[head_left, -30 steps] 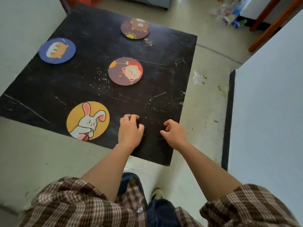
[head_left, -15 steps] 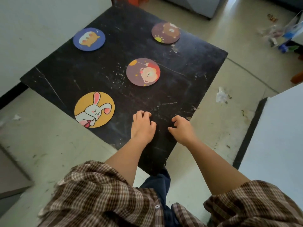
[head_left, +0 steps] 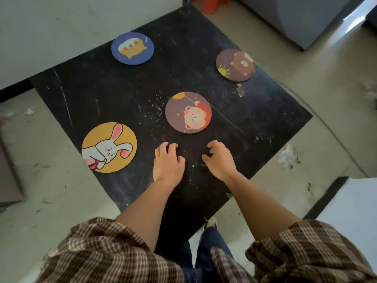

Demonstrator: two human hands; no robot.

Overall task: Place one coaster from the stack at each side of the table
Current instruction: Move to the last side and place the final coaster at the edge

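A black square table [head_left: 106, 92] carries round picture coasters. A purple bear coaster [head_left: 188, 112] lies near the middle. A yellow rabbit coaster [head_left: 109, 147] lies at the left edge, slightly overhanging it. A blue coaster [head_left: 132, 48] lies at the far side and a brown bear coaster [head_left: 235, 64] at the right edge. My left hand [head_left: 167, 163] and my right hand [head_left: 219, 159] rest side by side on the table just in front of the purple coaster, fingers curled, holding nothing.
A white wall [head_left: 61, 23] borders the table's far left. A grey cabinet [head_left: 306, 19] and an orange stool [head_left: 216, 3] stand beyond the table. Crumpled paper [head_left: 287, 157] lies on the floor at right. A white panel [head_left: 350, 213] stands at lower right.
The view has swung around the table, so the coasters appear rotated and closer. Both hands have slid forward on the table toward the purple coaster. No coaster has moved.
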